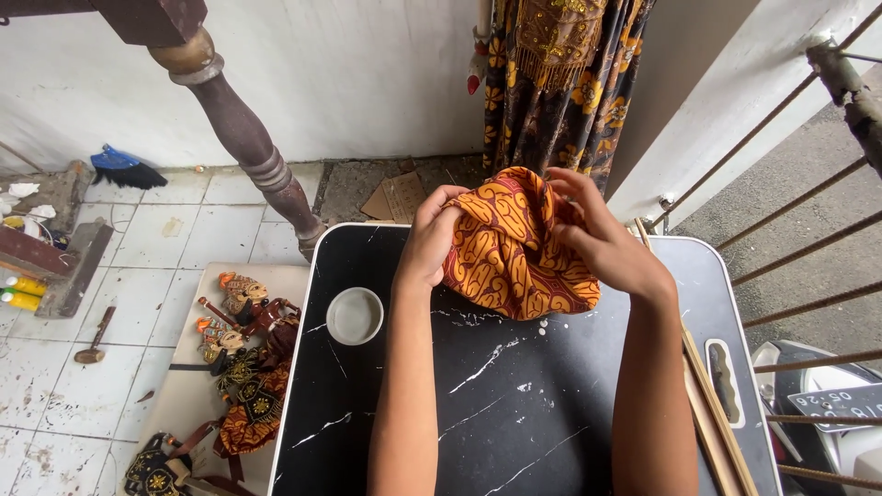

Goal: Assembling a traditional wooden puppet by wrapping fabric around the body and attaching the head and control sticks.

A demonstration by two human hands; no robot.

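Observation:
An orange and dark red patterned cloth (510, 253) is bunched up above the far part of a black marble-look table (514, 404). My left hand (432, 234) grips the cloth's left edge with curled fingers. My right hand (597, 234) pinches its upper right folds. Both forearms reach over the table from the near side. The cloth's lower edge rests on the tabletop.
A small round white bowl (355, 315) sits on the table's left part. Thin wooden sticks (712, 404) lie along its right edge. Puppets in patterned dress (243, 358) lie on a board on the tiled floor at left. A turned wooden post (248, 147) and metal railing (808, 276) flank the table.

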